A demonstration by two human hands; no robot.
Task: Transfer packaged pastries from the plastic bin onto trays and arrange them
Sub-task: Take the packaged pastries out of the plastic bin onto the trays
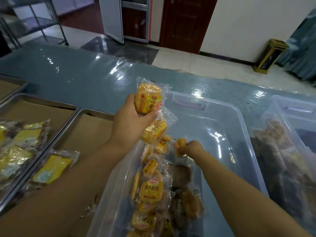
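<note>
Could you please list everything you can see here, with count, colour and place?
Plastic bin: one, clear, centre of table.
Packaged pastries: many, yellow wrappers, piled in that bin.
Second bin: one, clear, far right, holding brownish packs.
Trays: three in view, metal, brown-lined, left of the bins.
Flat packs: several, yellow, on the nearer trays.
Table: one, glossy blue-grey cover.
Floor bin: one, gold and black, by the far wall.
Door: one, dark brown, far wall.
Left hand: grips held packs, at least two, yellow, above the plastic bin.
Right hand: pinches single pack, yellow, inside the bin.
</note>
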